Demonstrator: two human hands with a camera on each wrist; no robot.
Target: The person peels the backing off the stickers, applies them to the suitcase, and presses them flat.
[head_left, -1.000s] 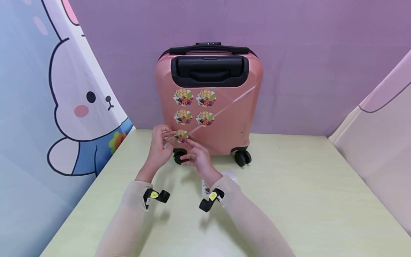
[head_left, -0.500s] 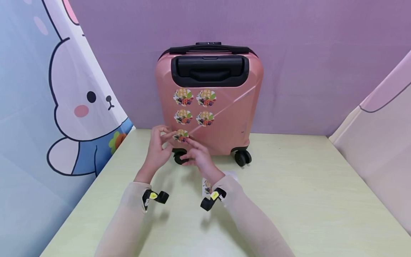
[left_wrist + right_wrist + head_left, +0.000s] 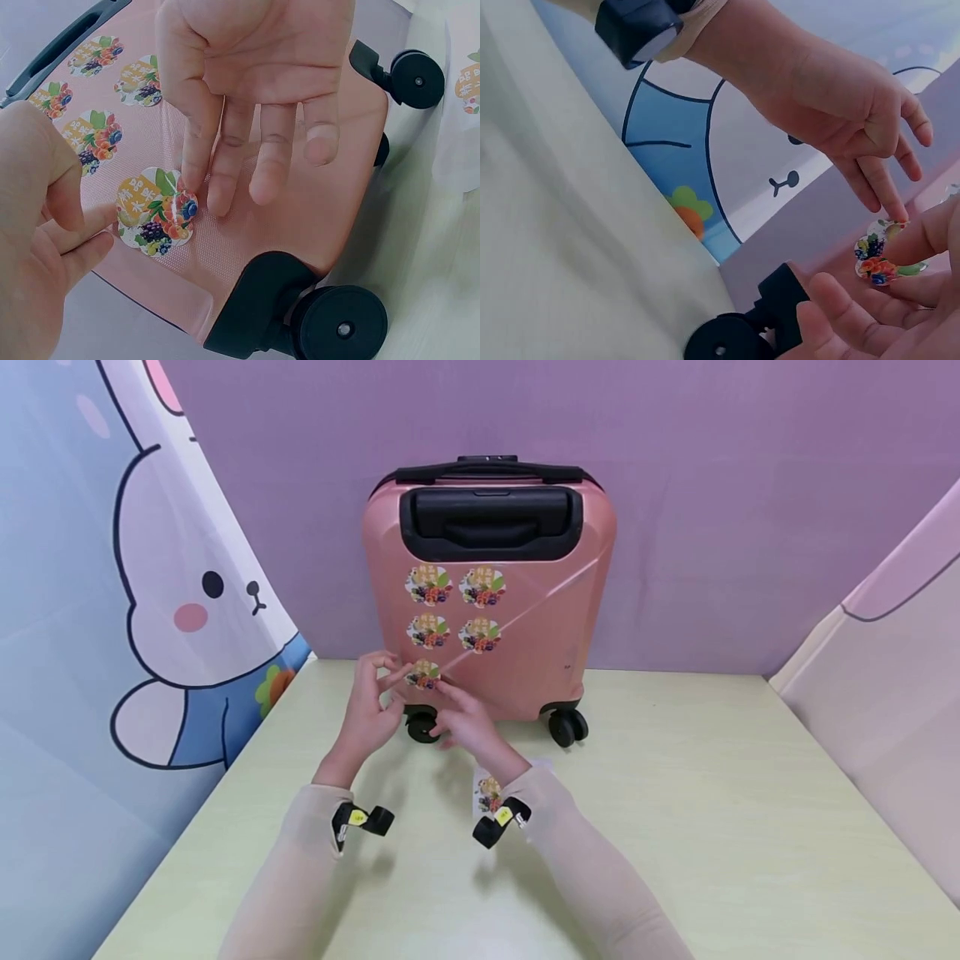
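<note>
A pink suitcase [image 3: 536,635] stands upright with several round fruit stickers on its face, such as the upper-left sticker [image 3: 428,585]. Both hands are at the lowest sticker [image 3: 423,674], which lies against the shell near the bottom left corner. My left hand [image 3: 369,697] touches its left edge with extended fingertips. From the other side, my right hand [image 3: 471,724] rests an index fingertip on the right edge, its other fingers fairly straight and spread. In the left wrist view, the sticker [image 3: 155,212] looks flat, its fruit print facing out.
A white sticker sheet [image 3: 486,789] lies on the pale table [image 3: 712,793], partly under the right forearm. Black wheels [image 3: 567,727] support the suitcase. A purple backdrop [image 3: 712,527] rises behind it, with a rabbit-printed cloth [image 3: 180,610] at the left.
The right hand's lower fingers have shifted slightly, and its wrist has moved a little right, showing more of the sheet. The left hand and sticker stay nearly still.
</note>
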